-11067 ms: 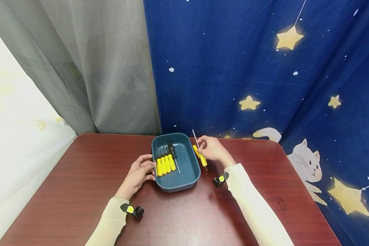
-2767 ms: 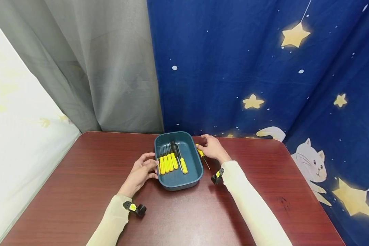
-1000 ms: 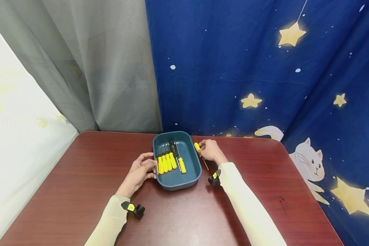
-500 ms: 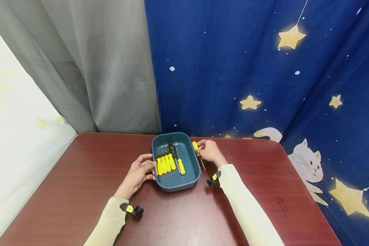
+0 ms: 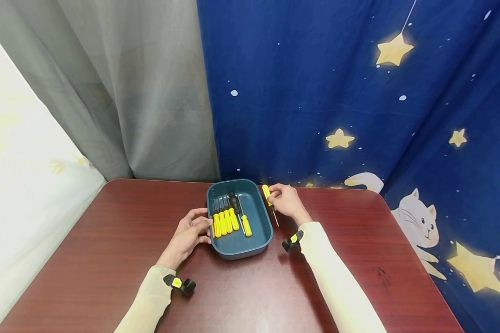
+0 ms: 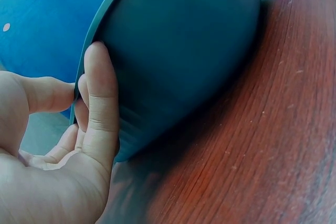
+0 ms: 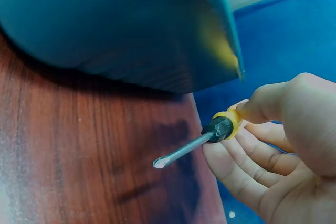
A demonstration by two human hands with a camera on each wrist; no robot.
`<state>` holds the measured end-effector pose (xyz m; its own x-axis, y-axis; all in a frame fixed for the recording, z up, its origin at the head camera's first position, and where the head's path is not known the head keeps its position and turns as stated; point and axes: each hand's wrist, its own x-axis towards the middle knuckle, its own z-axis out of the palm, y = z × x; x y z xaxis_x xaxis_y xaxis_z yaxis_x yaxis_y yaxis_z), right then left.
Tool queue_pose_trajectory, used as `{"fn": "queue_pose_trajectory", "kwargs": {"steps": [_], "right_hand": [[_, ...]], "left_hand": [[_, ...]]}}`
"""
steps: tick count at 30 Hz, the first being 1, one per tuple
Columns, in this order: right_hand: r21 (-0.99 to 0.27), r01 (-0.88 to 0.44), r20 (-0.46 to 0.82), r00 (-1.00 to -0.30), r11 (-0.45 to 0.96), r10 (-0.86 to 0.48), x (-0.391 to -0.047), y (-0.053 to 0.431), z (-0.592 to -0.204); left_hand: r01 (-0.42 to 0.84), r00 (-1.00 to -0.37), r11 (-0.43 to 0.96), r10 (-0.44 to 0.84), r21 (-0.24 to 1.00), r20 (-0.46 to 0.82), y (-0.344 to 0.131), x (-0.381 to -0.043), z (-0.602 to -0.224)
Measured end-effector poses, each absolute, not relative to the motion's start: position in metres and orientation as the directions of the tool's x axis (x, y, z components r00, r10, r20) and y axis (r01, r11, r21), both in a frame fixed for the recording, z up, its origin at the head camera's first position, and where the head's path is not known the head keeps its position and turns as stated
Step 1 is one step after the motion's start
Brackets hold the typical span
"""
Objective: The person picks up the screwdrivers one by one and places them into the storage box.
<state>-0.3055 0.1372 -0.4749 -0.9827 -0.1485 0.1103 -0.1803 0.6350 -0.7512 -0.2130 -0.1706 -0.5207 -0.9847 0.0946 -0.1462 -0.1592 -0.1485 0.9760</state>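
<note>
My left hand (image 5: 188, 235) pinches the left rim of a dark teal bin (image 5: 243, 254), thumb on the inside edge and fingers along the outer wall (image 6: 178, 51). Just right of the bin, my right hand (image 5: 286, 202) holds a screwdriver (image 5: 267, 192) by its yellow handle. In the right wrist view its black collar and metal shaft (image 7: 184, 150) point away from the fingers, over the table. Inside the bin, several yellow-handled screwdrivers (image 5: 223, 223) lie side by side at the left. Beside them are a black-handled screwdriver (image 5: 233, 201) and another yellow-handled one (image 5: 246, 226).
The bin stands near the back edge of a reddish-brown wooden table (image 5: 250, 296). Behind the table hang a grey curtain (image 5: 162, 92) and a blue curtain (image 5: 283, 92) with stars. A white cloth (image 5: 25, 185) hangs at the left.
A yellow-handled screwdriver has come to lie in the bin right of the black one since the oldest frame. The right hand has since picked up another from the table and raised it slightly.
</note>
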Motion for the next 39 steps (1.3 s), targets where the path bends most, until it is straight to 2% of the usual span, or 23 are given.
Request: {"fn": "queue_pose_trajectory", "kwargs": {"steps": [15, 39], "right_hand": [[-0.723, -0.236, 0.181, -0.972, 0.65, -0.152, -0.299, 0.132, -0.451], [-0.683, -0.251, 0.181, -0.968, 0.686, -0.174, -0.294, 0.106, -0.431]], "left_hand": [[-0.152, -0.985, -0.144, 0.102, 0.978, -0.139, -0.171, -0.214, -0.523], [-0.167, -0.982, -0.142, 0.107, 0.976, -0.153, -0.173, -0.213, -0.52]]}}
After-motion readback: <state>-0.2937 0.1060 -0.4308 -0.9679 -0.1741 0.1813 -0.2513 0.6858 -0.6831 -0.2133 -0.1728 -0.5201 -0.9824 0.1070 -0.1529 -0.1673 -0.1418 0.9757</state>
